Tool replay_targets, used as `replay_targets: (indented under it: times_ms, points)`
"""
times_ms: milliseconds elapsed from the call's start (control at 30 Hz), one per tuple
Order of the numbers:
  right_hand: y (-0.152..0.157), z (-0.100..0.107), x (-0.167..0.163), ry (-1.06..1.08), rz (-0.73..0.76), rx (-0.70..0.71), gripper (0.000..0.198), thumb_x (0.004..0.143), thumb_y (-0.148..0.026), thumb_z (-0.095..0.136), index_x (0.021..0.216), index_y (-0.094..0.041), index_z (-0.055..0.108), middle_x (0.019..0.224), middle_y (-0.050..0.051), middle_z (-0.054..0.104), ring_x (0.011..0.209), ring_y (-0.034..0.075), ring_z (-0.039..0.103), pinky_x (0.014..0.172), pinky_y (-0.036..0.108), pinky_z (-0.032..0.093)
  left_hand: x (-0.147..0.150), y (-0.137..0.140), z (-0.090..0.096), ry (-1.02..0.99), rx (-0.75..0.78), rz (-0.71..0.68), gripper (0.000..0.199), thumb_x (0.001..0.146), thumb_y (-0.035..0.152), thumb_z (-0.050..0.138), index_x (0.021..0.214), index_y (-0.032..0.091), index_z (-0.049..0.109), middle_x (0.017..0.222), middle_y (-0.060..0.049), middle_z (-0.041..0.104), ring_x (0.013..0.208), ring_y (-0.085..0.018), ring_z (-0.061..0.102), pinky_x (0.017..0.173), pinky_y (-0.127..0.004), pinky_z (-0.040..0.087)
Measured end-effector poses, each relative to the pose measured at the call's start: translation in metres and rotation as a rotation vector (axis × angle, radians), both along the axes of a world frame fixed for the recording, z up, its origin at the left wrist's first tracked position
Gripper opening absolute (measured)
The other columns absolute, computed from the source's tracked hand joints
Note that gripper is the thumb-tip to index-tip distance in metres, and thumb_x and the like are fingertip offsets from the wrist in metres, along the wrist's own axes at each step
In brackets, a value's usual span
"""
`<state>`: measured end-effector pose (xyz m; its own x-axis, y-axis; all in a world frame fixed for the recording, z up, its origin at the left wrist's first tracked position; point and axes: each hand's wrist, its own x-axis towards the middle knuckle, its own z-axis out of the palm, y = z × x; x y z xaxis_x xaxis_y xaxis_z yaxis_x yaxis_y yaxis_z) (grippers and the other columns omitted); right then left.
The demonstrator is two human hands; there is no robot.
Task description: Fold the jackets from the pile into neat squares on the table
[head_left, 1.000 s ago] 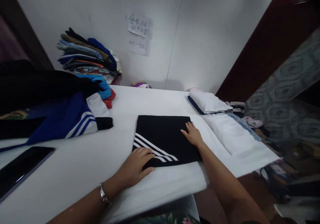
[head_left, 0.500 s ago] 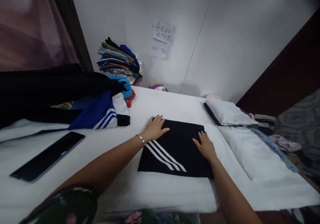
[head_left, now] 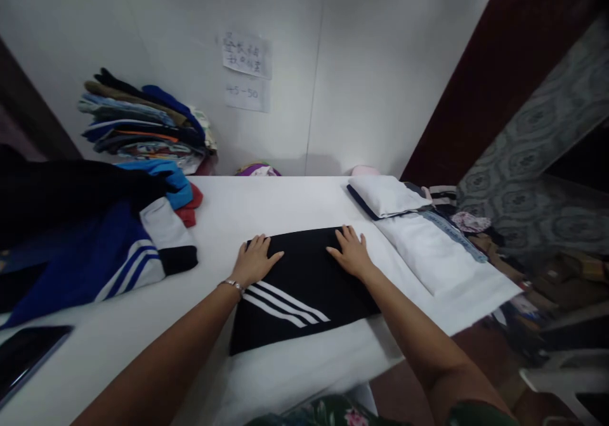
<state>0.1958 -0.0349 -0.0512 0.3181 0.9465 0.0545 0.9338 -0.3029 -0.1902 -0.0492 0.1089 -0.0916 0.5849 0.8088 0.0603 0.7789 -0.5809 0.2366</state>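
A black folded garment (head_left: 304,274) with three white diagonal stripes lies flat on the white-covered table (head_left: 280,204) in front of me. My left hand (head_left: 254,261) rests on its far left corner, fingers spread, with a bracelet at the wrist. Flat on the far right part of the cloth lies my right hand (head_left: 351,253), its fingers apart too. Neither hand grasps anything. The garment's right edge is partly hidden by my right forearm.
At left lie a loose blue, white and black garment (head_left: 128,255) and a dark phone (head_left: 33,356). A stack of folded clothes (head_left: 143,122) rises behind. White folded clothes (head_left: 419,242) lie at right. Handwritten paper notes (head_left: 247,58) hang on the wall.
My view has turned to the right, so everything sits further left. My right hand has slid toward the garment's far edge; my left hand stays on its far left corner.
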Motion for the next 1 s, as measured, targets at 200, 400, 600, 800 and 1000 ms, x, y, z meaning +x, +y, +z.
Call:
replay_targets:
  times_ms: [200,400,600,800,1000]
  points:
    - [0.038,-0.005,0.006,0.033,0.112,-0.053,0.072,0.091,-0.063,0.031,0.147,-0.017,0.03,0.156,0.012,0.02,0.144,0.027,0.009,0.113,0.053,0.005,0.0,0.003,-0.002,0.025,0.009,-0.002,0.071,0.087,0.06,0.032,0.138,0.011,0.043,0.15,-0.018,0.033,0.141,-0.031,0.023,0.111,-0.054,0.019]
    - [0.04,-0.025,0.03,0.153,0.018,-0.14,0.076,0.088,-0.069,0.03,0.148,-0.023,0.026,0.157,0.009,0.017,0.145,0.027,0.007,0.112,0.056,0.009,0.002,0.003,0.0,0.037,0.006,-0.01,0.07,0.086,0.058,0.032,0.138,0.011,0.042,0.151,-0.017,0.032,0.141,-0.032,0.022,0.11,-0.056,0.02]
    - [0.036,-0.004,0.036,0.302,-0.001,-0.144,0.069,0.09,-0.063,0.035,0.146,-0.023,0.031,0.156,0.01,0.019,0.145,0.028,0.009,0.112,0.056,0.009,-0.002,0.008,-0.005,0.025,0.031,-0.057,0.06,0.087,0.049,0.032,0.133,0.013,0.048,0.148,-0.017,0.037,0.139,-0.033,0.026,0.109,-0.059,0.021]
    - [-0.032,-0.004,0.061,0.67,-0.261,0.192,0.068,0.087,-0.051,0.049,0.145,-0.019,0.034,0.153,0.01,0.03,0.141,0.024,0.026,0.113,0.041,0.023,-0.007,0.012,-0.001,-0.291,0.097,0.025,0.068,0.084,0.052,0.031,0.13,0.004,0.046,0.146,-0.024,0.035,0.14,-0.034,0.026,0.111,-0.05,0.026]
    - [-0.113,-0.023,0.049,1.229,-0.418,0.415,0.071,0.078,-0.043,0.064,0.141,-0.02,0.04,0.133,0.012,0.053,0.107,0.023,0.06,0.082,0.035,0.051,-0.037,0.0,-0.005,-0.437,-0.14,0.296,0.078,0.08,0.066,0.034,0.134,0.011,0.039,0.127,-0.018,0.059,0.11,-0.033,0.061,0.091,-0.045,0.051]
